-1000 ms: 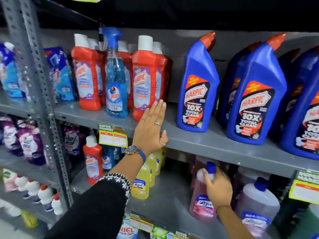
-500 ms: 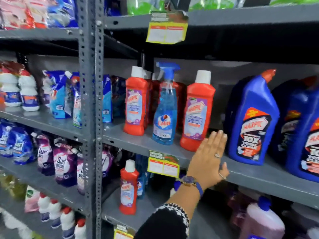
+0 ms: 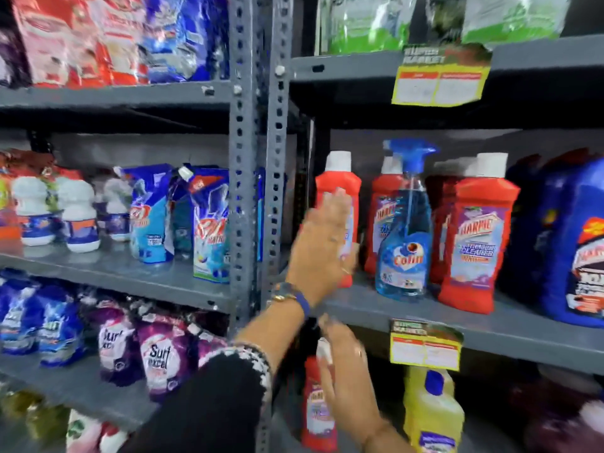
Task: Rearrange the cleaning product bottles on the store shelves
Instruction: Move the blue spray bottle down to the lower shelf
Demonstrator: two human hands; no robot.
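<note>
On the middle shelf [image 3: 510, 325] stand red Harpic bottles with white caps. The leftmost red bottle [image 3: 340, 181] has my left hand [image 3: 322, 246] flat against its front, fingers stretched upward. A blue Colin spray bottle [image 3: 405, 243] stands to its right, then another red Harpic bottle [image 3: 474, 253] and a big blue Harpic bottle [image 3: 568, 237]. One shelf lower, a lone red bottle [image 3: 315, 416] stands upright; my right hand [image 3: 351, 371] is at its white cap with fingers extended, blurred, no grip visible.
A grey perforated upright [image 3: 258, 191] divides the two shelf bays. A yellow bottle [image 3: 431, 416] stands right of the lower red bottle. A price tag [image 3: 425, 348] hangs on the shelf edge. Detergent pouches [image 3: 209, 223] and Surf packs [image 3: 163, 358] fill the left bay.
The view has swung left and up. My left hand moved left from the shelf edge to the leftmost red bottle. My right hand has come into view at the lower red bottle.
</note>
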